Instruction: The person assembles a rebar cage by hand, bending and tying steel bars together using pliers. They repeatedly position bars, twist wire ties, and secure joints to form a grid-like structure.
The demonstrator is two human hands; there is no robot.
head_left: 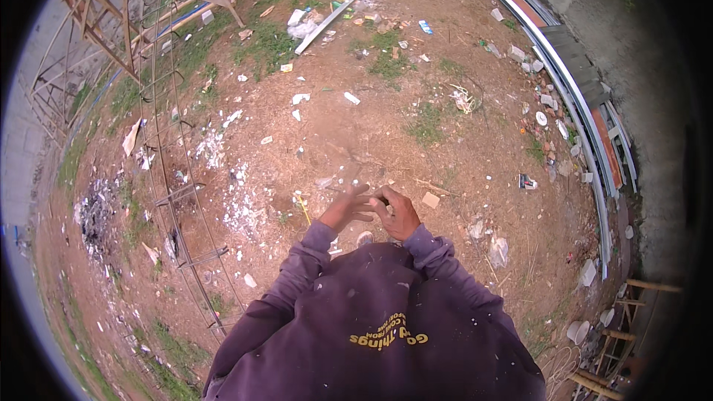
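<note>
My left hand [347, 209] and my right hand [398, 214] are close together in front of my chest, their fingertips meeting or nearly so. The left fingers stretch toward the right hand, spread a little, and nothing shows in them. On the right hand the fingers bend toward the left one, with a gap between thumb and fingers and no object visible there. Purple sleeves [437, 251] cover both forearms. Below the hands lies dirt ground [349, 122] strewn with litter. A small tan block [431, 199] rests on it, right of my right hand.
A long rebar cage [157, 156] runs along the left, near a wooden trestle frame [93, 11]. A pale metal bar [347, 7] lies ahead. Long metal profiles [553, 67] line the right side by a concrete strip [653, 119]. White rubble [245, 208] is scattered to the left.
</note>
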